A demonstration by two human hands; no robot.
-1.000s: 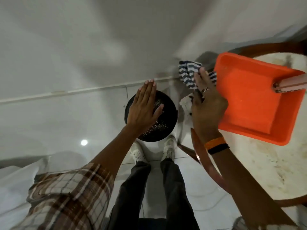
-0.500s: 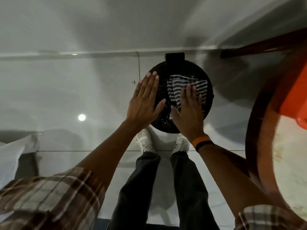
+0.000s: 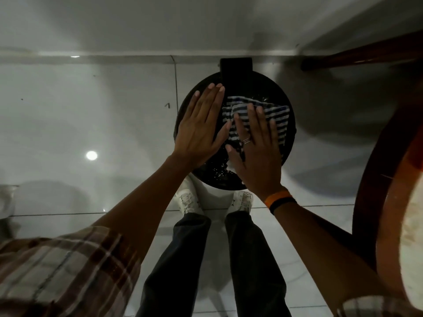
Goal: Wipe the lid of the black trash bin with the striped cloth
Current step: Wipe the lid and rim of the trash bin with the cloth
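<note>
1. Black and round, the bin (image 3: 238, 177) stood on the pale tiled floor (image 3: 91, 106) against the wall, its lid (image 3: 274, 88) facing up, with the person's white shoes (image 3: 187, 200) just below it.
2. The cloth (image 3: 278, 117), striped dark and white, lay flat on the right half of the lid.
3. The right hand (image 3: 256, 149) pressed down on the cloth, palm flat, its fingers (image 3: 263, 120) extended and close together, gripping nothing; a ring showed on one finger.
4. An orange band (image 3: 275, 196) and a black one sat on that wrist.
5. The left hand (image 3: 199, 131) lay flat on the lid's left side, just beside the cloth, its fingers (image 3: 206, 97) straight and held together, holding nothing.
6. Pale specks dotted the lid's near edge between the two hands.
7. A round bench (image 3: 375, 202) with a dark wooden rim stood to the right of the bin.
</note>
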